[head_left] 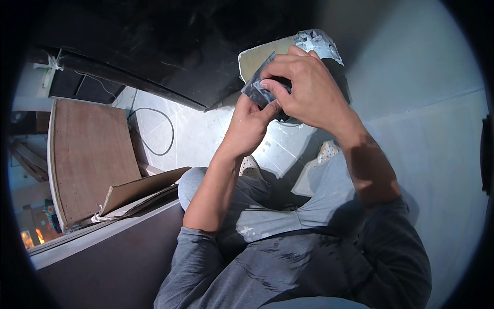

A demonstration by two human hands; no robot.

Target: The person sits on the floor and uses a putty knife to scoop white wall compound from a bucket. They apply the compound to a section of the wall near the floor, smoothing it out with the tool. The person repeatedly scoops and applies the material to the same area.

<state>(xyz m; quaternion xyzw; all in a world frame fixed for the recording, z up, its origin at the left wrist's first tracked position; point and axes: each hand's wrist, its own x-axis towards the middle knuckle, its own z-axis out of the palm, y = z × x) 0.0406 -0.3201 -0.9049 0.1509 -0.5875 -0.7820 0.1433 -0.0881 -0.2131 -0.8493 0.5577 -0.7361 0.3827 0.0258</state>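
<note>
Both hands are together in front of me, at the upper middle of the view. Between them is a dark grey sheet (256,88), dusty and creased, which looks like sandpaper. My left hand (249,125) grips it from below, its fingers largely hidden behind the sheet. My right hand (307,85) is curled over the top, its thumb pressed on the sheet's face. Something black shows between the hands, but I cannot make out what it is. Just beyond the hands is a cream-coloured surface (263,57) with crumpled silvery wrapping (317,43) at its right end.
A black glossy panel (149,46) spans the upper left. Pale wall (437,144) runs along my right. On the left are a plywood board (92,159), a cardboard piece (146,189) and a brown panel (113,265). A looped cable (172,135) lies on the light floor (198,135).
</note>
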